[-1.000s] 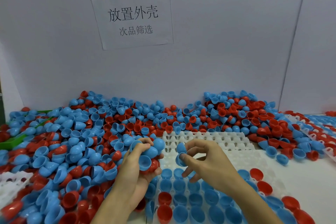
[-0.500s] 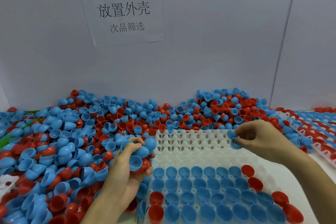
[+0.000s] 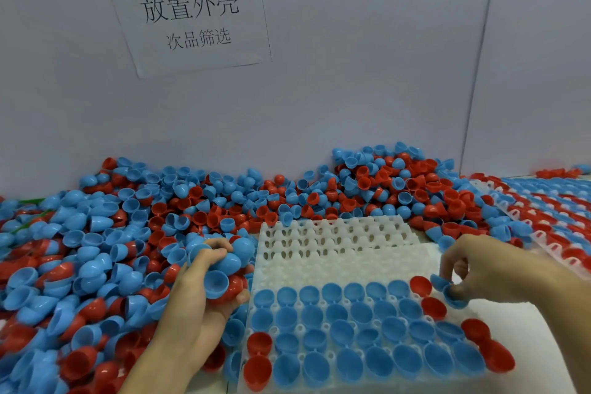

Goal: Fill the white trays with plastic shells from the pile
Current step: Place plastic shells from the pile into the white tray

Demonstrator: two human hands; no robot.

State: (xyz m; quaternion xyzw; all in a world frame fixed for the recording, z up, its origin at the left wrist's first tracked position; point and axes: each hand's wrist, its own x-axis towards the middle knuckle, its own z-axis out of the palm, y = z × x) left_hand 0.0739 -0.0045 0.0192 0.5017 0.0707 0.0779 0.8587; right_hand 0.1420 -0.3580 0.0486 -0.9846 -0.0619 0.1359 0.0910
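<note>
A white bench (image 3: 511,323) carries a sprawling pile of blue and red plastic shells (image 3: 134,233), a partly filled white tray (image 3: 345,253) and another filled tray (image 3: 550,211) at right.

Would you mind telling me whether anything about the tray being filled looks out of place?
Mostly orderly. The white tray holds blue shells, but a few red shells sit along its right edge and two at its near left corner, breaking the blue pattern. The right hand pinches a blue shell at that right edge.
</note>
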